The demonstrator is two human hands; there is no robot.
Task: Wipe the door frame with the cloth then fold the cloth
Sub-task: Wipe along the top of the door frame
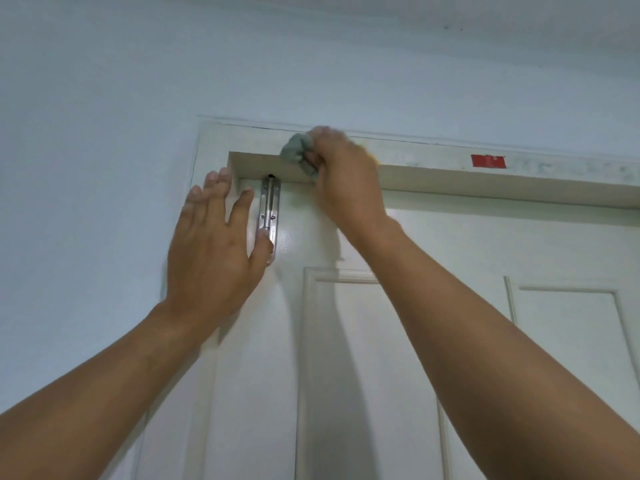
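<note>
The white door frame [450, 174] runs across the top of a shut white panelled door [398, 306]. My right hand [343, 178] is raised to the frame's top bar, left of its middle, and holds a bunched grey-green cloth [294, 150] pressed against the bar's front face. A bit of yellow shows behind the hand's right side. My left hand [214, 244] lies flat, fingers spread, on the frame's upper left corner and the door beside it. It holds nothing.
A steel slide bolt [269, 213] is fixed upright on the door's top left, next to my left thumb. A red sticker [488, 161] sits on the frame bar to the right, with grey dirt marks around it. Pale blue wall [104, 150] lies to the left and above.
</note>
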